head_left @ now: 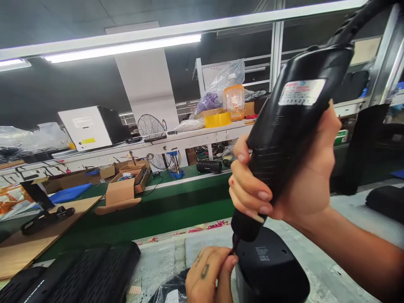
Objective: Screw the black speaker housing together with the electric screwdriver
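Note:
My right hand [261, 181] is wrapped round a black electric screwdriver [280, 126] with a white label, tilted with its tip down and to the left. A cable leaves its upper end. The tip meets the pinched fingers of my left hand [211, 271], beside the edge of a black box-shaped device [268, 261]. Whatever lies between my left fingertips is too small to name. Small printed marks and a hole show on the top of the device.
Black slatted housings [94, 269] lie at the lower left, near a plastic bag [173, 290]. Beyond are a green belt [176, 202], a wooden board [63, 227], an open cardboard box [123, 191] and a shelf [189, 136] with yellow tape and an orange bottle.

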Demonstrator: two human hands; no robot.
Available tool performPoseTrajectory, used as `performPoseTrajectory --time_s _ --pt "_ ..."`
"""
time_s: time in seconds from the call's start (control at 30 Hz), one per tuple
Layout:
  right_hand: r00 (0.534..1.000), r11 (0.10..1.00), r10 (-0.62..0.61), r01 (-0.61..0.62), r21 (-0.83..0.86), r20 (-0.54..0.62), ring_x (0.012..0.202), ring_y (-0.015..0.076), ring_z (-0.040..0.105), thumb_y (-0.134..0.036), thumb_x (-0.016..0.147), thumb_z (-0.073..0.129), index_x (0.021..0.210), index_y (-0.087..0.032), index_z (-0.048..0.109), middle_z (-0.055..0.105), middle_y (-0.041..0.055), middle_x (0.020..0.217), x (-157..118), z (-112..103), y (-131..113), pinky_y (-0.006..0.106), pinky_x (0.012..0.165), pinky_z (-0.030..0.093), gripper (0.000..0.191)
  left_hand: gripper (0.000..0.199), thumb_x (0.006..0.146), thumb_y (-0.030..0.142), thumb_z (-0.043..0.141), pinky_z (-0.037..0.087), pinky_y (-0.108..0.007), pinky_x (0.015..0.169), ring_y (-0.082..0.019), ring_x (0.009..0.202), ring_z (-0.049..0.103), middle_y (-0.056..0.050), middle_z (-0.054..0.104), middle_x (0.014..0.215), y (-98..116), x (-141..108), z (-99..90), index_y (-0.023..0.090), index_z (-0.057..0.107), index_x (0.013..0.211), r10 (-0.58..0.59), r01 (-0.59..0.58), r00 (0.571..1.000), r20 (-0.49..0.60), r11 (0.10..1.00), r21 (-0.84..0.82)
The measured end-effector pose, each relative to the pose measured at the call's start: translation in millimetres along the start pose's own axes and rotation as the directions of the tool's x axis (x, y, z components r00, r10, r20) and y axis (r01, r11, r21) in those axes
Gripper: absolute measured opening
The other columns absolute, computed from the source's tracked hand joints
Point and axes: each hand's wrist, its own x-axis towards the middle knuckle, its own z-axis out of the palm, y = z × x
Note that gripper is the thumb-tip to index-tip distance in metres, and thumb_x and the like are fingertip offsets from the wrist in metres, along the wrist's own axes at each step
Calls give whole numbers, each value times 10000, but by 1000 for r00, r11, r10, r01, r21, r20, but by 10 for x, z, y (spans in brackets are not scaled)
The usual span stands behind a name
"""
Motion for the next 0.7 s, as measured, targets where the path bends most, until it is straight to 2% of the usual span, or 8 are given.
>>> performPoseTrajectory --time_s 0.17,0.3,0.37,0.43,0.5,0.57,0.7 --pt "1000 999 1 -1 33 -3 365 105 426 -781 793 623 818 -181 563 452 -47 508 1 -101 -30 215 391 450 604 107 922 126 626 442 -182 672 -78 683 573 52 641 749 19 92 -47 221 599 881 55 -59 997 56 996 63" --pt "996 997 10 -17 81 89 379 112 426 -791 810 620 803 -172 503 473 -33 520 52 -158 2 224 389 439 630 143 913 73 614 448 -188 704 -90 727 580 35 657 789 17 129 -19 215 605 925 105 -114 990 97 989 97" --pt "996 998 23 -28 57 85 374 114 414 -887 817 490 806 -171 489 458 -29 511 70 -170 28 227 382 426 716 158 891 69 646 450 -188 686 -88 701 578 38 657 774 3 121 8 212 607 947 132 -139 988 75 985 105" --pt "998 999 45 -46 26 36 350 121 381 -970 805 269 778 -176 453 420 -26 482 80 -166 55 233 362 396 815 159 883 81 665 457 -181 667 -82 671 589 43 657 757 -16 99 34 209 613 962 133 -138 990 51 986 98" --pt "997 997 82 -82 5 -4 329 127 354 -981 792 89 752 -184 424 384 -22 455 87 -149 72 241 345 373 865 117 897 115 659 462 -173 656 -79 655 600 47 655 739 -31 76 52 212 622 951 107 -111 993 56 992 62" --pt "994 994 104 -104 15 -30 315 124 340 -981 773 -10 734 -187 423 372 -20 441 90 -125 70 235 332 361 905 70 921 147 636 467 -164 666 -76 661 609 48 661 739 -41 60 56 217 633 917 53 -54 997 54 998 17" --pt "977 985 173 -171 27 -127 300 121 347 -969 658 -233 677 -185 432 382 -8 415 76 -88 24 225 323 353 1028 76 934 216 633 482 -162 656 -78 638 620 51 673 726 -61 45 31 231 690 886 -121 120 992 -21 991 -50"
